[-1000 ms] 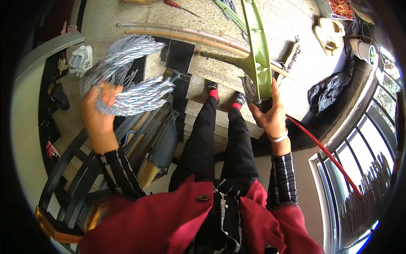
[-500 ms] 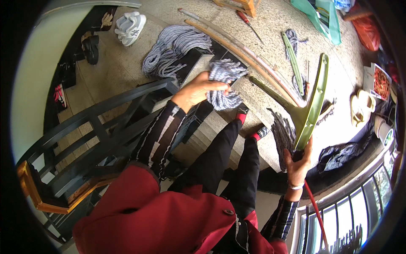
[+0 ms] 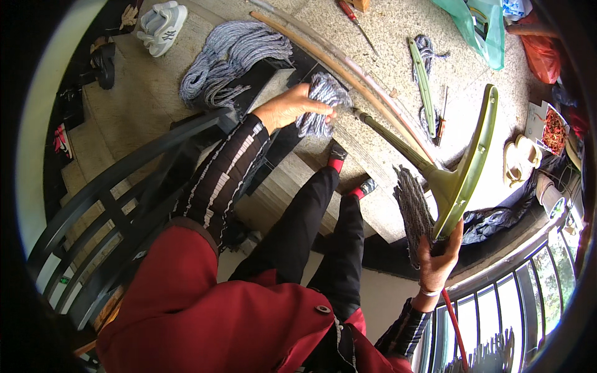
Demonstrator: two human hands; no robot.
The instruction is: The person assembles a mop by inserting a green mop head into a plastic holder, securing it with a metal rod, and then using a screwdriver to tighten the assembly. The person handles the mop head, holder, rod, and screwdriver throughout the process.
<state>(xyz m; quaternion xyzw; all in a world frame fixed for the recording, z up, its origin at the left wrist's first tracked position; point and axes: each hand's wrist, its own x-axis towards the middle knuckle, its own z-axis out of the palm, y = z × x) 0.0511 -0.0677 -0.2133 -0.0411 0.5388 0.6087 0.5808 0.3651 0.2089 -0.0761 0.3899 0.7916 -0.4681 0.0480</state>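
Observation:
My left hand (image 3: 286,112) is closed round a small bunch of grey-white mop yarn (image 3: 322,102), whose loose ends hang below the fingers. My right hand (image 3: 438,267) grips the lower end of a green plastic mop head (image 3: 463,177), thumb on one side and fingers on the other. The mop head stands tilted, its socket arm (image 3: 395,140) pointing toward the bunch. Dark grey mop strands (image 3: 413,211) hang beside it, just above my right thumb. Beyond my left hand, a larger bundle of grey yarn (image 3: 242,46) lies on the floor.
Long poles (image 3: 348,74) cross the floor ahead. Beyond them lie a red-handled screwdriver (image 3: 357,26) and a green plastic strip (image 3: 423,87) with yarn. A dark railing (image 3: 124,168) curves along the left. Steps drop below my feet. Beige slippers (image 3: 522,158) and a green bag (image 3: 482,31) are at right.
The view has shifted, so the floor things sit farther left and higher. The yarn bunch in my left hand looks more gathered. The mop head's upper end leans slightly farther right.

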